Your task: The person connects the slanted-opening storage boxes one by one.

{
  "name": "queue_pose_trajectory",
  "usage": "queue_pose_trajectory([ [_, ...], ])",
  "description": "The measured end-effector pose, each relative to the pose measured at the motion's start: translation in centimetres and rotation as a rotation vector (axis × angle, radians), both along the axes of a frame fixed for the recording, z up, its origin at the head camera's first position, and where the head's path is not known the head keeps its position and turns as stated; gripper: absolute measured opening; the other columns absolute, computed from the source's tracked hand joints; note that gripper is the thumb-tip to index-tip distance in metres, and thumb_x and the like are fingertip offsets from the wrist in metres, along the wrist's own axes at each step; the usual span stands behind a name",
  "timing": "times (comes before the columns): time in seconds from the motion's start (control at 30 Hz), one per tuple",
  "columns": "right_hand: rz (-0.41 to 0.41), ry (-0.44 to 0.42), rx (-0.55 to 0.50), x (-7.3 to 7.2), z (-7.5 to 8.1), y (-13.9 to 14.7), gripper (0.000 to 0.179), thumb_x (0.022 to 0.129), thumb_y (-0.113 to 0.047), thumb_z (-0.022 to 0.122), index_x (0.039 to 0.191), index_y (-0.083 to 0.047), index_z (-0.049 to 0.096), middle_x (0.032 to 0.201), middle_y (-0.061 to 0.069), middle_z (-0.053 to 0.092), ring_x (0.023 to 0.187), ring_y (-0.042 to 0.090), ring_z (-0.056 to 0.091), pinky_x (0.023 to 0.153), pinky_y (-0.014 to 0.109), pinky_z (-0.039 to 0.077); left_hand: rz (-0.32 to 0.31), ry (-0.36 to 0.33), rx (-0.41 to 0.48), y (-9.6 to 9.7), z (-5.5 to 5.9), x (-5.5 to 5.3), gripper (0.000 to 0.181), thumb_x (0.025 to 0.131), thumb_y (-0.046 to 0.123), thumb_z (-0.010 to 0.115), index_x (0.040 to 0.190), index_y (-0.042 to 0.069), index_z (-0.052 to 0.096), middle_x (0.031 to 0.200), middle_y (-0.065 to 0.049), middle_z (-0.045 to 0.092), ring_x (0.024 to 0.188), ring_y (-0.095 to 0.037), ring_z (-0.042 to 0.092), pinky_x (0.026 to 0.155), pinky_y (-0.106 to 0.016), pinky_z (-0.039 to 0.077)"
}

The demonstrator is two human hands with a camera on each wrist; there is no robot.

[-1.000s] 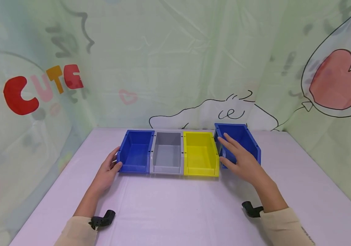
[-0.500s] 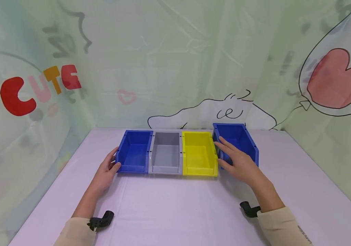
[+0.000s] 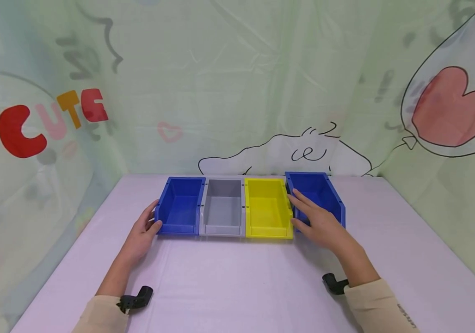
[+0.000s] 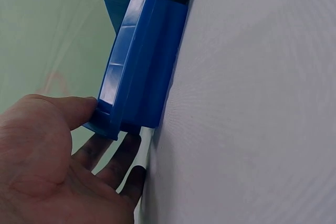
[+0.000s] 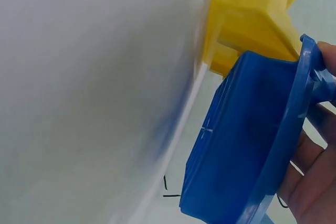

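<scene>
Three storage bins stand side by side on the table: a blue bin [image 3: 181, 212] at the left, a grey bin [image 3: 223, 212] in the middle and a yellow bin [image 3: 267, 206]. My left hand [image 3: 140, 236] holds the left blue bin by its front left corner, thumb on the front rim and fingers along the outer side. With my right hand [image 3: 324, 226] I grip a second blue bin [image 3: 320, 187] by its left wall, against the yellow bin's right side. In the right wrist view this second blue bin [image 5: 247, 140] is tilted, with a gap between it and the table.
A pale cloth covers the table [image 3: 229, 286]. Behind and at both sides hangs a printed curtain [image 3: 229, 83] with letters, a heart balloon and line drawings. Each wrist carries a black camera mount, one by the left sleeve [image 3: 101, 314].
The second blue bin has come down and slightly left, closer to the yellow bin, with my right hand on it. My left hand keeps its hold on the left blue bin.
</scene>
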State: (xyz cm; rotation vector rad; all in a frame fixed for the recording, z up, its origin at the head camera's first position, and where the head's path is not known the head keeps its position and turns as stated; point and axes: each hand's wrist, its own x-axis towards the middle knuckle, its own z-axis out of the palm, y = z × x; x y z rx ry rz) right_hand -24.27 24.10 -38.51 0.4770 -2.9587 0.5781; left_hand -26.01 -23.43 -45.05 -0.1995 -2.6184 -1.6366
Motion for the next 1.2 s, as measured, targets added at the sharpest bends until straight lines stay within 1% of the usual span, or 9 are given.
queue_pose_trajectory([
  [0.23,0.012,-0.018,-0.006,-0.1,-0.7,-0.2,0.07,0.102,-0.025,0.065,0.164,-0.016,0.032,0.173,0.008,0.02,0.149,0.048,0.038,0.113,0.068,0.04,0.016,-0.019,-0.02,0.0,0.3,0.0,0.063,0.111,0.013,0.045,0.167,0.026,0.018,0.168,-0.026,0.024,0.154,-0.047,0.029,0.124,-0.056,0.031],
  [0.4,0.025,-0.026,-0.007,-0.2,-1.0,-0.2,0.072,0.102,-0.025,0.066,0.164,-0.016,0.031,0.173,0.009,0.02,0.15,0.047,0.037,0.115,0.067,0.039,0.021,-0.021,-0.02,-0.1,0.4,0.1,0.063,0.111,0.012,0.044,0.167,0.024,0.018,0.168,-0.027,0.023,0.154,-0.048,0.027,0.125,-0.057,0.029],
  [0.6,0.016,-0.056,0.002,-0.1,-1.0,-0.1,0.077,0.103,-0.028,0.065,0.166,-0.015,0.022,0.173,0.011,0.019,0.15,0.047,0.035,0.116,0.065,0.038,0.017,-0.017,-0.018,-0.1,0.3,0.2,0.062,0.111,0.011,0.044,0.167,0.023,0.019,0.168,-0.027,0.024,0.154,-0.047,0.028,0.126,-0.056,0.028],
  [0.73,0.013,-0.076,0.002,-0.1,-1.0,-0.1,0.079,0.104,-0.029,0.063,0.167,-0.014,0.017,0.173,0.012,0.017,0.15,0.048,0.034,0.117,0.065,0.037,0.019,-0.012,-0.027,0.0,0.4,0.4,0.063,0.111,0.012,0.045,0.167,0.024,0.018,0.168,-0.026,0.025,0.154,-0.047,0.029,0.125,-0.057,0.029],
  [0.83,0.014,-0.085,-0.006,-0.2,-0.9,-0.1,0.078,0.105,-0.029,0.062,0.167,-0.014,0.017,0.174,0.012,0.016,0.151,0.048,0.033,0.117,0.066,0.036,0.017,-0.007,-0.026,-0.1,0.7,0.1,0.063,0.111,0.012,0.044,0.167,0.024,0.019,0.168,-0.026,0.024,0.155,-0.046,0.028,0.126,-0.057,0.028],
  [0.97,0.014,-0.094,-0.012,-0.3,-1.1,0.0,0.077,0.105,-0.029,0.062,0.167,-0.014,0.018,0.173,0.013,0.017,0.152,0.047,0.032,0.117,0.066,0.036,0.01,-0.005,-0.008,-0.1,0.5,-0.2,0.062,0.111,0.011,0.043,0.167,0.022,0.019,0.168,-0.026,0.024,0.154,-0.046,0.028,0.126,-0.056,0.028],
  [1.13,0.026,-0.086,-0.023,-0.3,-1.6,0.0,0.076,0.105,-0.029,0.061,0.166,-0.013,0.019,0.173,0.014,0.018,0.151,0.048,0.033,0.116,0.067,0.037,0.014,-0.023,-0.027,0.1,0.3,0.2,0.063,0.111,0.012,0.044,0.167,0.024,0.018,0.168,-0.027,0.025,0.153,-0.047,0.03,0.125,-0.056,0.03],
  [1.2,0.021,-0.083,-0.032,-0.3,-1.9,0.0,0.077,0.105,-0.031,0.06,0.167,-0.015,0.018,0.174,0.012,0.016,0.151,0.048,0.033,0.116,0.067,0.037,0.017,-0.024,-0.037,0.1,0.4,0.3,0.063,0.111,0.013,0.043,0.167,0.025,0.017,0.168,-0.026,0.024,0.154,-0.047,0.03,0.125,-0.056,0.03],
])
